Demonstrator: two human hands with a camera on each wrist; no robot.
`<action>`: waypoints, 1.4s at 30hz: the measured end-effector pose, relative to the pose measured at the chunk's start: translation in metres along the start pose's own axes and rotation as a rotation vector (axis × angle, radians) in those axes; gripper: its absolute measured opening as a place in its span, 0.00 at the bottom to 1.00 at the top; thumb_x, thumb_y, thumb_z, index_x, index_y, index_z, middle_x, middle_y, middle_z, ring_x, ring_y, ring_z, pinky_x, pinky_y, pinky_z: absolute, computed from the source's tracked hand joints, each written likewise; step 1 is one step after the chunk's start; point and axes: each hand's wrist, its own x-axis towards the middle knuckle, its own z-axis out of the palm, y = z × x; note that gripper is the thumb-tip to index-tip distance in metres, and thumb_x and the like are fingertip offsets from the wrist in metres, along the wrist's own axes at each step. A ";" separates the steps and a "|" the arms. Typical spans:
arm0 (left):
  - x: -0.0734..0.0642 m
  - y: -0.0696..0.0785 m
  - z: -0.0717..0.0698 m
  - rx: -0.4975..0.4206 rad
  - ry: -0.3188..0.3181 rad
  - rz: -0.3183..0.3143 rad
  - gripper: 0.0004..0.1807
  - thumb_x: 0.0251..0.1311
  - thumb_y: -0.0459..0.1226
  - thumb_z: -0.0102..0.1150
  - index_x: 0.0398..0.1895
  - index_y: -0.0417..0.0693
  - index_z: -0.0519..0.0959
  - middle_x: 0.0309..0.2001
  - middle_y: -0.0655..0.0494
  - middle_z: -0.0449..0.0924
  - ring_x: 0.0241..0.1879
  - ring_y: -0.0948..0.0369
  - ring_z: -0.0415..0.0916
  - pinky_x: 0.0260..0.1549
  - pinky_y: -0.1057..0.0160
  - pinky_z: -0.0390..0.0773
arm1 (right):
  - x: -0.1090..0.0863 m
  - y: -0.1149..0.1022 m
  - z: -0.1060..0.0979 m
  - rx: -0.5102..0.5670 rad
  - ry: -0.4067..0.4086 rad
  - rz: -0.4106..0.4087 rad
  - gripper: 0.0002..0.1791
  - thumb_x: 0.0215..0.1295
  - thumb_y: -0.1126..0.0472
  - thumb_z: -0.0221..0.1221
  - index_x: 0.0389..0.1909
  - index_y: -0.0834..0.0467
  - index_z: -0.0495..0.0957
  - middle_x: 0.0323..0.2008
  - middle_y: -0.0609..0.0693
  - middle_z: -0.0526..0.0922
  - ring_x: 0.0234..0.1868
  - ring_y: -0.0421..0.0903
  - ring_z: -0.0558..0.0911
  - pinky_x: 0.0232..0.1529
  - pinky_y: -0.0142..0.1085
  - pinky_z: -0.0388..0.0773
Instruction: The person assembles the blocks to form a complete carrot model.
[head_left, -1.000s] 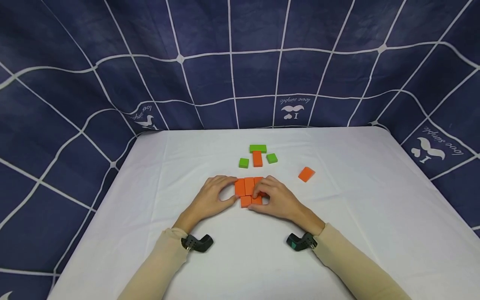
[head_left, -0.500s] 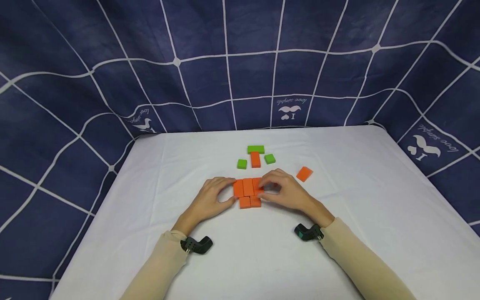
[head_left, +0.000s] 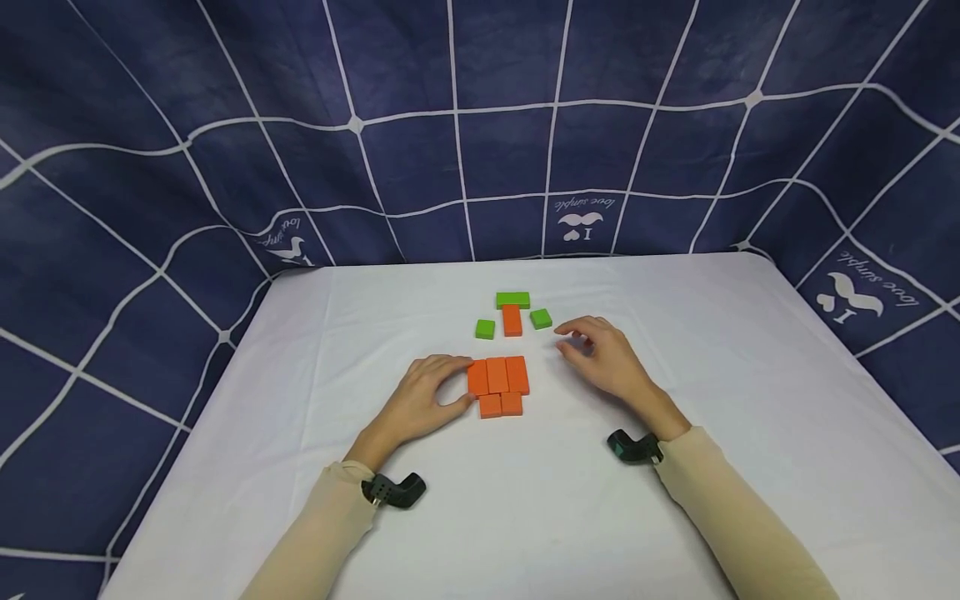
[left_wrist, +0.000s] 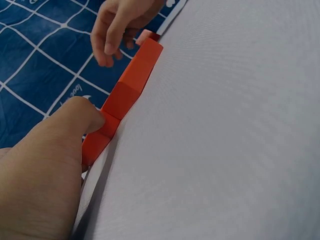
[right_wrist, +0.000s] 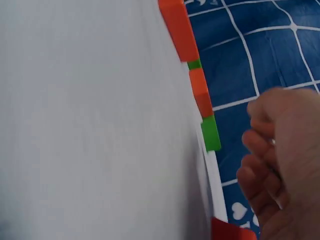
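In the head view, three upright orange blocks [head_left: 497, 376] lie side by side over two shorter orange blocks [head_left: 512, 404], forming one tight group. My left hand [head_left: 423, 402] pinches the leftmost orange block [head_left: 477, 377], index finger at its far end and thumb at its near end. The left wrist view has that thumb [left_wrist: 100, 120] against the orange side. My right hand [head_left: 603, 358] hovers right of the group, fingers loosely bent and holding nothing. Close to its fingertips lies a small green block [head_left: 541, 319]. One orange block [right_wrist: 230, 231] appears at the bottom of the right wrist view.
Farther back, a long green block [head_left: 513, 301] lies across the top of a single orange block [head_left: 512, 321]. Another small green block [head_left: 485, 329] sits to the left. The white tablecloth [head_left: 375, 308] ends at a dark blue checked curtain [head_left: 405, 158].
My right hand has let go of the group's right side and moved right and away from me, now covering the loose orange block in the head view. The left hand stays in place.
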 end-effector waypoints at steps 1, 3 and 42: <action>0.000 0.000 0.000 0.001 0.000 -0.003 0.30 0.63 0.52 0.66 0.67 0.53 0.78 0.63 0.55 0.81 0.67 0.53 0.72 0.70 0.47 0.67 | 0.001 0.001 0.003 0.005 0.003 0.017 0.13 0.66 0.62 0.67 0.50 0.57 0.86 0.43 0.52 0.87 0.39 0.48 0.78 0.41 0.42 0.77; 0.000 0.000 -0.001 -0.002 -0.002 -0.007 0.30 0.63 0.52 0.66 0.67 0.53 0.78 0.63 0.55 0.81 0.67 0.53 0.72 0.69 0.47 0.67 | 0.005 0.001 0.011 0.008 -0.001 0.035 0.15 0.67 0.62 0.66 0.53 0.58 0.84 0.46 0.53 0.86 0.39 0.49 0.78 0.42 0.42 0.76; 0.000 0.000 -0.001 0.002 0.004 0.016 0.30 0.64 0.51 0.66 0.67 0.52 0.78 0.63 0.55 0.81 0.67 0.53 0.72 0.69 0.48 0.67 | 0.003 -0.009 0.019 -0.078 -0.041 0.238 0.20 0.62 0.56 0.68 0.52 0.62 0.85 0.36 0.54 0.83 0.36 0.48 0.78 0.40 0.40 0.75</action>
